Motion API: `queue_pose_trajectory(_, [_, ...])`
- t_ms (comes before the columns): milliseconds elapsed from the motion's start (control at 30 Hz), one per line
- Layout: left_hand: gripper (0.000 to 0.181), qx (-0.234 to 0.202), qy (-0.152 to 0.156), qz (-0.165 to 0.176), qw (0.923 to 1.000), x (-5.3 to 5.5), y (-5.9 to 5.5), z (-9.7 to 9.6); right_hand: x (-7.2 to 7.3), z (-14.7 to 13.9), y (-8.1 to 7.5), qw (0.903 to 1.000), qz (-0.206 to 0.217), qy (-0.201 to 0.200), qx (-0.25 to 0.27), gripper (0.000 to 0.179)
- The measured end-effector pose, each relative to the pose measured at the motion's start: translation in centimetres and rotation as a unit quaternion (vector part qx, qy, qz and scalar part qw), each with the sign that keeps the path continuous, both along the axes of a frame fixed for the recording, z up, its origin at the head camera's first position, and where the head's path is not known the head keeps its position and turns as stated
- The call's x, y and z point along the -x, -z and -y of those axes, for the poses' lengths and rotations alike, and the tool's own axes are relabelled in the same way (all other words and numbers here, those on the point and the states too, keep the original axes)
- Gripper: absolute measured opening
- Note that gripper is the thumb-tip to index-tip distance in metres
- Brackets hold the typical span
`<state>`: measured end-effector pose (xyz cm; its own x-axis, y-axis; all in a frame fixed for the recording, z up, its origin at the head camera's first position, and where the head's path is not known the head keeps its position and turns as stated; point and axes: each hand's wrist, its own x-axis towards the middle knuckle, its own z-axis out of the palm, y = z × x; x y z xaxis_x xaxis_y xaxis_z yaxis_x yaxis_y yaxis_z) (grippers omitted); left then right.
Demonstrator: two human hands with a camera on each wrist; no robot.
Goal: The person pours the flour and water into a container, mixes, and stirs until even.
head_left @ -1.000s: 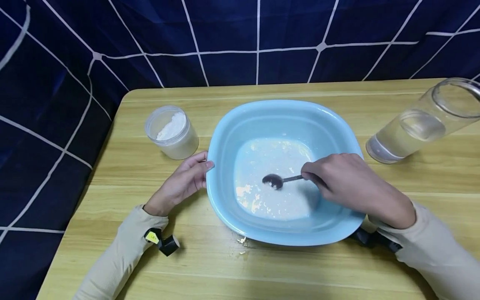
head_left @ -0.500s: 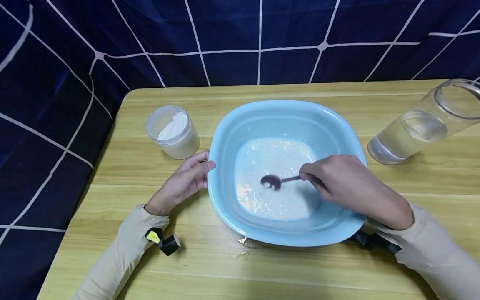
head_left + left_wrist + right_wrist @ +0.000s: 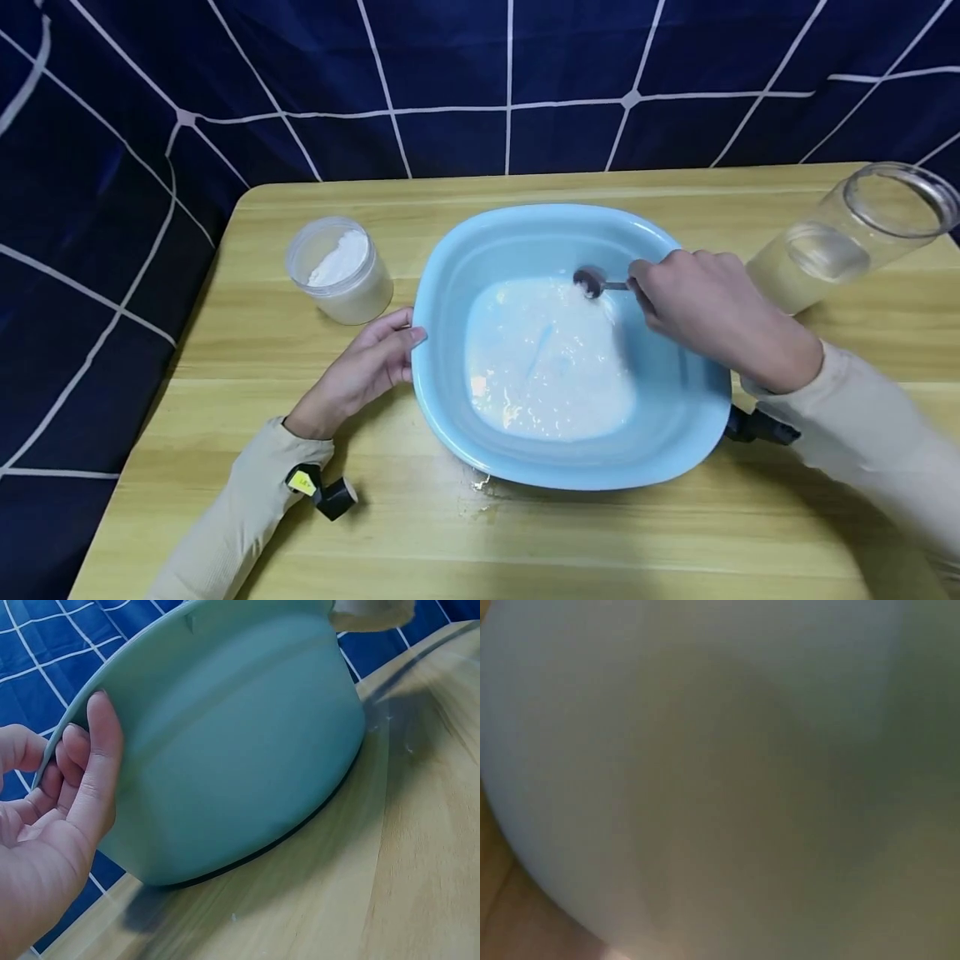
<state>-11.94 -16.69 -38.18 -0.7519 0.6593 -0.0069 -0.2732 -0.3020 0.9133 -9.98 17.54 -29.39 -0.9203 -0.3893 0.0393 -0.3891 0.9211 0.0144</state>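
Observation:
A light blue plastic basin (image 3: 570, 473) stands on the wooden table, with a wet white mixture (image 3: 555, 375) spread over its bottom. My left hand (image 3: 360, 371) grips the basin's left rim, thumb on top; in the left wrist view the fingers (image 3: 101, 750) lie against the outer wall. Over the basin's right side, my right hand (image 3: 712, 308) holds a metal spoon (image 3: 590, 283) by its handle. The spoon's bowl is at the upper right edge of the mixture, with some white on it. The right wrist view is filled by a blurred, pale basin wall (image 3: 562, 750).
Left of the basin stands a clear jar (image 3: 341, 271) part full of white powder. A tall glass container (image 3: 840, 242) with clear liquid is at the back right, partly behind my right hand. A small wet spot (image 3: 480, 485) lies on the table (image 3: 420, 550) before the basin.
My right hand and the spoon have moved away from me and to the right, from the middle of the mixture to its far right edge. A blue streak of basin bottom now shows. My left hand stays put.

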Motion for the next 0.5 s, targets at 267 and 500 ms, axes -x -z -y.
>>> queue_pose_trajectory(267, [0.016, 0.017, -0.019, 0.005, 0.9997, -0.1, -0.1, 0.0, 1.3, 2.1, 1.7, 0.9845, 0.075, -0.149, 0.054, 0.009])
queue_pose_trajectory(500, [0.018, 0.02, -0.022, 0.003, 0.9996, -0.3, -0.1, 0.2, 2.0, 2.0, 1.8, 0.9647, 0.094, -0.211, 0.126, 0.009])
